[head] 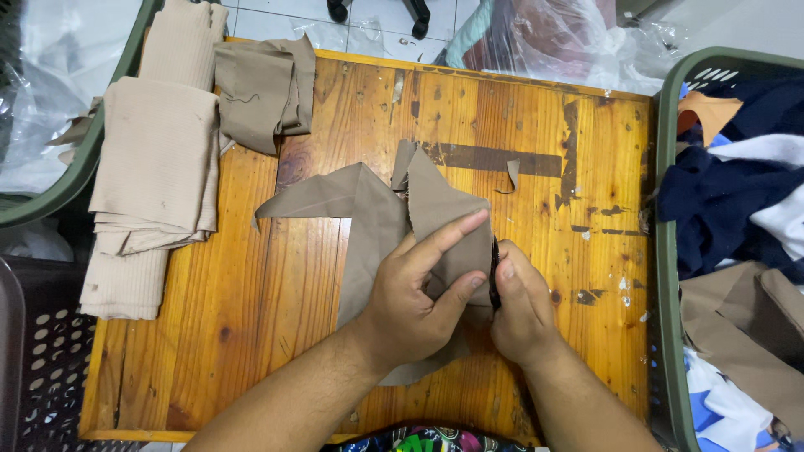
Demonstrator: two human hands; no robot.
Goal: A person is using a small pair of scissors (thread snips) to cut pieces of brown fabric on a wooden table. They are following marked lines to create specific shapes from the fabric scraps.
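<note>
The left hand (410, 305) has its grip on a taupe fabric piece (377, 209), fingers spread flat across the top of it and thumb tucked under a fold, pinning it near the middle of the wooden worktop (251, 293). The right hand (521, 310) is curled tight around a small dark tool (494, 272), of which only a thin black edge shows between the two hands, right against the cloth's right edge.

From the head view, the fabric looks light, thin and limp: it drapes in soft creases, one pointed flap lies out to the left and another stands up behind the fingers. It should slide easily on the varnished wood, so a flat press near the worked edge, as the left hand gives it, seems the sound place to hold it.

A stack of folded beige cloth (155, 159) lies at the worktop's left edge, with a loose taupe piece (264, 92) just beside it. A green basket (667, 251) of dark blue, white and tan cloth stands to the right.

What the tool is cannot be made out, for the fingers cover nearly all of it. The cloth's lower edge is hidden under the left wrist, and both baskets are cut off by the frame.
</note>
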